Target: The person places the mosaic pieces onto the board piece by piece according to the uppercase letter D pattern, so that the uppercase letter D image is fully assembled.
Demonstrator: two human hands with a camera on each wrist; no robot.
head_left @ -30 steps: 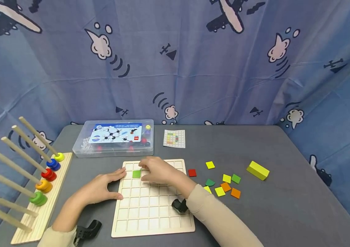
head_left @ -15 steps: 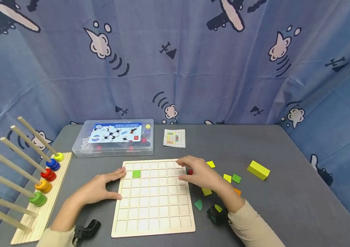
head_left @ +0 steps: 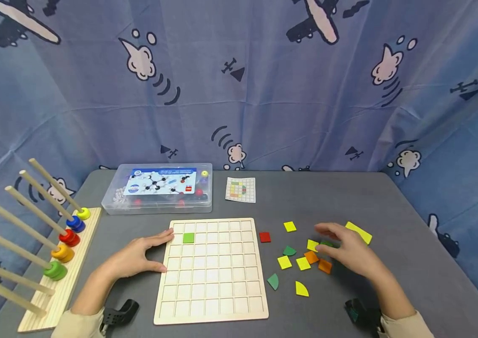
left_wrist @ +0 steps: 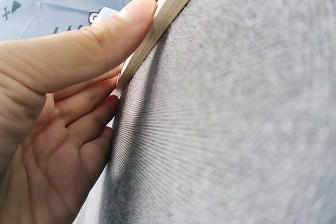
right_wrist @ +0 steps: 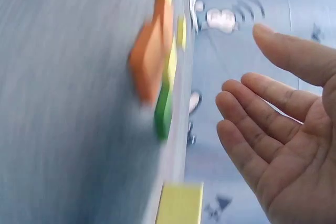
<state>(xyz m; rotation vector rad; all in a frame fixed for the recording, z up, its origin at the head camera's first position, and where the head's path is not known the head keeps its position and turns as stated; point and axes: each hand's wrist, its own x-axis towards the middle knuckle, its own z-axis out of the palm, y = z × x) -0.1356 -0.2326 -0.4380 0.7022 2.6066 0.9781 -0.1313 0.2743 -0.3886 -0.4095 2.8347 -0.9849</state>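
A wooden grid board point(head_left: 211, 293) lies on the table, with one light green square tile point(head_left: 188, 238) in its upper left part. My left hand point(head_left: 139, 256) rests against the board's left edge; in the left wrist view its thumb point(left_wrist: 113, 35) touches the side of the board. My right hand point(head_left: 348, 249) hovers over the right side of the loose tiles, thumb and fingers apart, holding nothing. Beneath it a green tile point(right_wrist: 164, 114) is partly hidden in the head view. Orange tiles point(head_left: 325, 266) and yellow tiles point(head_left: 303, 264) lie just left of that hand.
A red tile point(head_left: 265, 237), green quarter-round pieces point(head_left: 273, 281) and a yellow quarter-round point(head_left: 301, 288) lie right of the board. A yellow block point(head_left: 361, 232) is behind my right hand. Farther back are a pattern card point(head_left: 240, 190) and a plastic case point(head_left: 157, 204); a peg stand point(head_left: 67, 263) stands left.
My right hand has moved from the board near the light green tile, past its right edge, to above the loose tiles on the right. My left hand has stayed at the board.
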